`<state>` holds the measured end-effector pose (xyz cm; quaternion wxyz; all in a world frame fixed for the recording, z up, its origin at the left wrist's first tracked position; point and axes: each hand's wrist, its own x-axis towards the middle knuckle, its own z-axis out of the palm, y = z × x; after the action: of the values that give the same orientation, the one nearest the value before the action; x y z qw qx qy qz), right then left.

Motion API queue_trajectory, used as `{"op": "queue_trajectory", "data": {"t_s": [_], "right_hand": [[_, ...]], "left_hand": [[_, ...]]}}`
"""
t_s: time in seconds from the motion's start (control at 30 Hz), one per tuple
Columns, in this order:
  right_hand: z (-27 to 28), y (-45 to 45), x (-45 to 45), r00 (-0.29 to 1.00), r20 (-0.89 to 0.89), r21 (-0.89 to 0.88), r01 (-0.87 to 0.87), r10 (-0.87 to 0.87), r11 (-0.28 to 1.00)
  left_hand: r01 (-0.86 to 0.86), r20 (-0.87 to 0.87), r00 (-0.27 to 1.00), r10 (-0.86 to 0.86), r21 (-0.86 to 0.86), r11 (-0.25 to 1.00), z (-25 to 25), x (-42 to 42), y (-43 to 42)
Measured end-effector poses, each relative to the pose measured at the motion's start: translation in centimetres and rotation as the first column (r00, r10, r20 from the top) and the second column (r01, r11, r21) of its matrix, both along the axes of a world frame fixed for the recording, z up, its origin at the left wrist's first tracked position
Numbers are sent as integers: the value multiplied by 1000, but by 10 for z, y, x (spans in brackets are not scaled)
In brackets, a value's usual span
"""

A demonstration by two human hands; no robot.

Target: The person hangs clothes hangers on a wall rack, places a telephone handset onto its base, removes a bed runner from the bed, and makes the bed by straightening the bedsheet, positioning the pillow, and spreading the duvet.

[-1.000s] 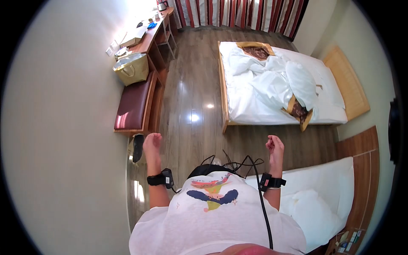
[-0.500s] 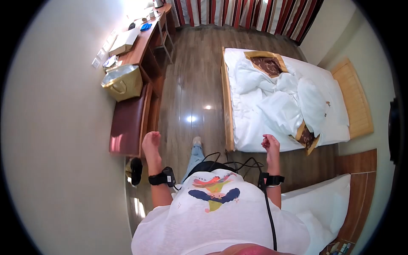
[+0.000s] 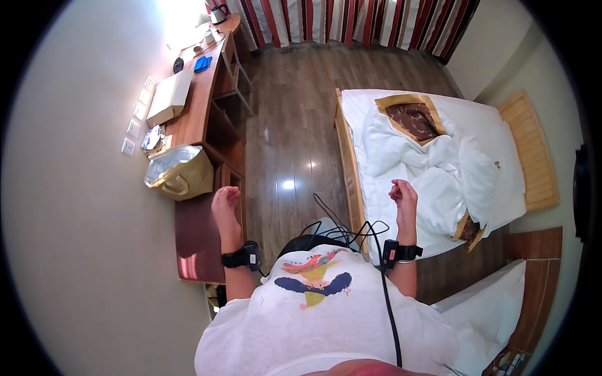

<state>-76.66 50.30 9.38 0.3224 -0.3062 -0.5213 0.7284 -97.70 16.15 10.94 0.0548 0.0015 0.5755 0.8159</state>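
Observation:
My left hand [image 3: 226, 203] is raised with its fingers curled in and nothing visible in it. It is nearest to the maroon bench [image 3: 199, 235] and the gold bag [image 3: 182, 174] at the left. My right hand [image 3: 404, 193] is also raised, fingers curled and holding nothing that shows, in front of the near side of the bed. On that bed [image 3: 370, 210] lie a rumpled white quilt [image 3: 433, 182] and a brown and gold cloth [image 3: 411, 119]. Black straps with small boxes sit on both wrists.
Along the left wall runs a wooden desk [image 3: 194, 106] with a white box [image 3: 170, 97], blue item [image 3: 202, 64] and kettle [image 3: 218, 14]. A chair [image 3: 233, 78] stands beside it. Black cables [image 3: 351, 233] hang before my waist. Another bed's pillow [image 3: 495, 301] is at lower right.
The desk, bag and first bed have come closer and lower in view as I moved forward. Both hands stay raised and curled, and my right hand now appears over the bed.

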Motion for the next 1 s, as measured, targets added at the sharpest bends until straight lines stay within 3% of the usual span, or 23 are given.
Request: {"op": "queue_trajectory", "data": {"t_s": [0.17, 0.23, 0.37, 0.47, 0.77, 0.87, 0.97, 1.0], "right_hand": [[-15, 36, -36, 998, 58, -11, 22, -21, 1000], [-18, 59, -51, 992, 71, -5, 100, -100, 995], [-17, 98, -68, 977, 53, -48, 210, -208, 976], [-7, 119, -96, 962, 61, -71, 271, -267, 960], [18, 178, -196, 965, 50, 14, 257, -257, 966], [16, 196, -230, 967, -93, -186, 218, -238, 958], [19, 215, -265, 960, -136, -266, 202, -244, 943], [18, 223, -279, 960, -119, -204, 227, -255, 952]], "left_hand": [[86, 89, 993, -83, -30, 996, -8, -46, 32], [29, 117, 993, -27, -18, 999, -7, -72, 44], [2, 112, 994, 6, -75, 997, 5, -126, 69], [-12, 15, 1000, 13, -45, 999, 31, -168, 95], [98, 14, 995, -98, -51, 994, 32, -269, 192], [138, 9, 990, -138, -24, 990, 32, -307, 220], [164, -4, 986, -165, -22, 986, 45, -351, 249], [164, -21, 986, -165, -42, 986, 51, -368, 259]]}}
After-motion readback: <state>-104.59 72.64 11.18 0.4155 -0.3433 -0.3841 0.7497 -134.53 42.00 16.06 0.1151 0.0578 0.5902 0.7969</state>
